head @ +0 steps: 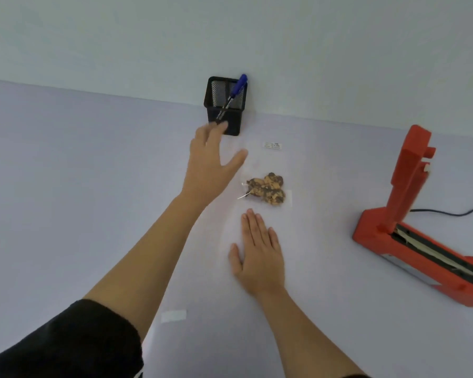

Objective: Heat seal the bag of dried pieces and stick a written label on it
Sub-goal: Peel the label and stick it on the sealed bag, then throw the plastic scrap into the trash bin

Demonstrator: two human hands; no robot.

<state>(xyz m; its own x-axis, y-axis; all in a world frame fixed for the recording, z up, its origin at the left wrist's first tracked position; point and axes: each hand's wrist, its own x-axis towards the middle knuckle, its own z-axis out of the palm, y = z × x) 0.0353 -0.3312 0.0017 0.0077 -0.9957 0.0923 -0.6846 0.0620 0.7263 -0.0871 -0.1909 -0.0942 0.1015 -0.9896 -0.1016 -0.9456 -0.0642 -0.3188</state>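
My left hand [210,162] is stretched out toward the black mesh pen cup [224,105], fingers spread wide and holding nothing, fingertips right at the cup's lower edge. My right hand [258,253] lies flat and open on the table [66,186], palm down, gripping nothing, just on the near side of the clear bag [265,173]. The bag lies flat between my hands and the wall, its dried pieces [266,190] bunched at the near end and a small printed tag toward the far end. The red heat sealer [410,227] sits off to my right with its arm raised, well apart from the bag. I'd say I'm on the label part now, going for the blue pen [234,95] that leans in the cup. Next I need to lift my fingers over the rim and pinch that pen barrel. A blank white label [174,315] waits near my left forearm.
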